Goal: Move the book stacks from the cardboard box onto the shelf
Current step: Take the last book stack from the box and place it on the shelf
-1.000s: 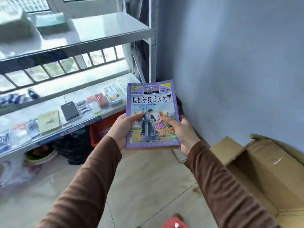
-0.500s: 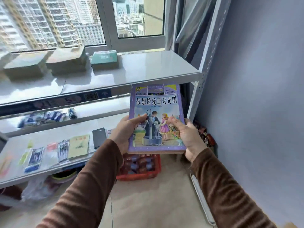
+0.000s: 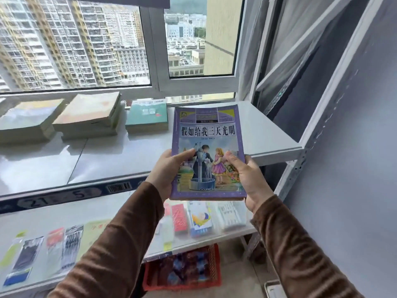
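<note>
Brown sleeves come in from the bottom edge, both arms reaching forward. Below them, a red plastic crate sits on the floor under the shelving, contents blurred. Lower shelf carries packaged stationery: pen packs at left, a red packet and a blue-yellow packet nearer the right.

Left hand grips the left edge of the book stack, thumb on the cover, fingers underneath. Right hand grips the right edge the same way, thumb on top. Both grips clamped on the stack. Top book has a purple border, Chinese title, cartoon boy and girl at a water pump. Stack is held flat-ish, tilted toward the camera, in the air over the front edge of the upper shelf; cannot tell if its far end touches the shelf.

Upper shelf front bears a dark label strip with "21", "5" and a barcode. Farther back on that shelf, three more piles in a row: teal-covered book pile just left of the held stack, a cream pile, another pile at far left.

Behind: window with high-rise blocks outside. Grey wall at right.
</note>
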Tool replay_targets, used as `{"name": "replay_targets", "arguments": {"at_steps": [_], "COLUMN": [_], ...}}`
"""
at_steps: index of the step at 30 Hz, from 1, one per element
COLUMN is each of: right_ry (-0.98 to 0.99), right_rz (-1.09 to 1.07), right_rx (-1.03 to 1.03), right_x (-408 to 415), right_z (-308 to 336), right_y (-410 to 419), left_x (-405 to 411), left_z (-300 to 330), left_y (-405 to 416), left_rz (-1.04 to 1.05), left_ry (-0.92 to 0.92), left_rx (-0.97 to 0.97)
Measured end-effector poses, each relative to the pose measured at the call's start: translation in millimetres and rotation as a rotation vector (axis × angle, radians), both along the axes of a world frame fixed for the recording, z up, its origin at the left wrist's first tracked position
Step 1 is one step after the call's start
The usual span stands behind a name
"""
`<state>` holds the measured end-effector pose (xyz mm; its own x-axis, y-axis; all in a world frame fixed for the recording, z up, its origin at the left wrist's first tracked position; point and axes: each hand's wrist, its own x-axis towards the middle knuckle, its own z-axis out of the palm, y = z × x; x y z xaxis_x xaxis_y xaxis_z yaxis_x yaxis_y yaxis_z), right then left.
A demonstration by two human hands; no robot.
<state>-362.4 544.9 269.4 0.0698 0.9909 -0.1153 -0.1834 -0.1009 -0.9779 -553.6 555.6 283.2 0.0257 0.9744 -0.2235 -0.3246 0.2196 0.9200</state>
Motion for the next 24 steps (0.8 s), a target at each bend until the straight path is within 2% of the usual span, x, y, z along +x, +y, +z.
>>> {"name": "replay_targets", "arguments": {"at_steps": [6, 10, 18, 24], "right_ry": [-0.014, -0.047, -0.044, -0.123], "right_rz": [-0.032, 0.023, 0.210, 0.355], "right_rx": [0.095, 0.214, 0.355, 0.394], "right_x": [5, 22, 55, 63], "right_z": [11, 16, 15, -2], "right_y": [77, 128, 226, 257], "left_x": [7, 19, 37, 34], "left_z": [11, 15, 19, 11], "left_y": [77, 121, 185, 205], "left_rz": [-0.014, 0.009, 0.096, 0.097], "left_ry": [-0.033, -0.006, 0.235, 0.426], "left_rx": [0.072, 0.189, 0.501, 0.532]}}
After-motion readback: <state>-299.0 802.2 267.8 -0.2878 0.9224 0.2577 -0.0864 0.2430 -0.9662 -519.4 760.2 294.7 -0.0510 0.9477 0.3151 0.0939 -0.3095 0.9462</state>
